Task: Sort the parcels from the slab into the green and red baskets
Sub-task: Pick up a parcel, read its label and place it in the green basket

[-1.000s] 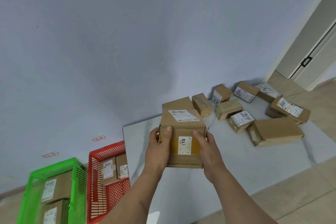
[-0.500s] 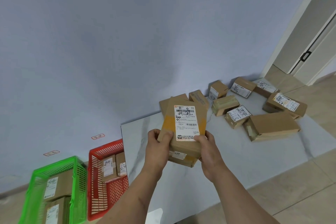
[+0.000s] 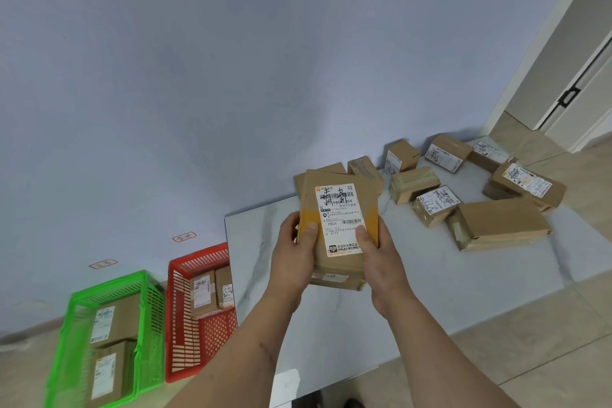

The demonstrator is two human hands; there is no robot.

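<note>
A flat brown parcel with a white shipping label and yellow tape is held up over the grey slab. My left hand grips its left edge and my right hand grips its right edge, thumbs on the label face. Several more brown parcels lie on the slab's far right part. On the floor to the left stand the red basket, holding two parcels, and the green basket, also holding two parcels.
A pale blue wall rises behind the slab and baskets, with two small red-outlined tags stuck on it above the baskets. A door frame and door stand at the far right. Beige floor tiles surround the slab.
Both hands turned the parcel from its end face up to its large label face and lifted it a little toward me. The view shifted slightly.
</note>
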